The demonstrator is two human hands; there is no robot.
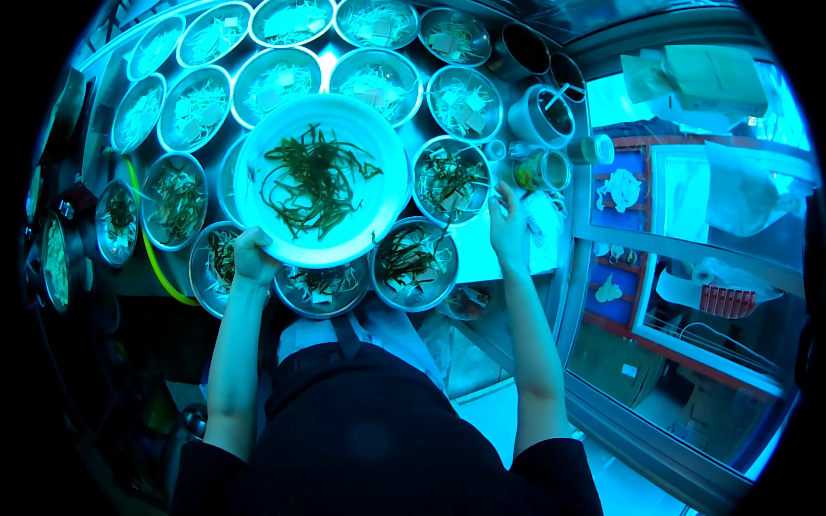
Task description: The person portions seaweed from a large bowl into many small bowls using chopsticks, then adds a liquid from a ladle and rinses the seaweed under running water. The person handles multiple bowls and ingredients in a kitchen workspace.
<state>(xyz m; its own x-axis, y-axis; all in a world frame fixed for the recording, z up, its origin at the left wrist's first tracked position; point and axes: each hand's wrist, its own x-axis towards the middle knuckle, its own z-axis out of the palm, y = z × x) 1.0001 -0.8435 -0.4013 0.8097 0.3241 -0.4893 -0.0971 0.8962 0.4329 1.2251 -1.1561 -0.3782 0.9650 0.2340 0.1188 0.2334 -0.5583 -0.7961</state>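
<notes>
My left hand (256, 256) grips the near-left rim of a large round pale basin (381, 232), thumb over its edge. Inside the basin lies a loose tangle of dark green strips (316, 177), probably seaweed. The basin is held above the metal bowls and covers part of some of them. My right hand (508, 222) is just right of a metal bowl (452, 216) topped with the same dark strips; its fingers are apart and nothing shows between them. Nearer my body, another bowl (413, 300) holds dark strips over pale shreds.
Several metal bowls with pale shreds and flat square pieces, such as this bowl (464, 103), fill the far counter. At right stand a glass jar (552, 171) and a metal pot (541, 119) beside a window (684, 258). A yellow hose (151, 251) runs along the left.
</notes>
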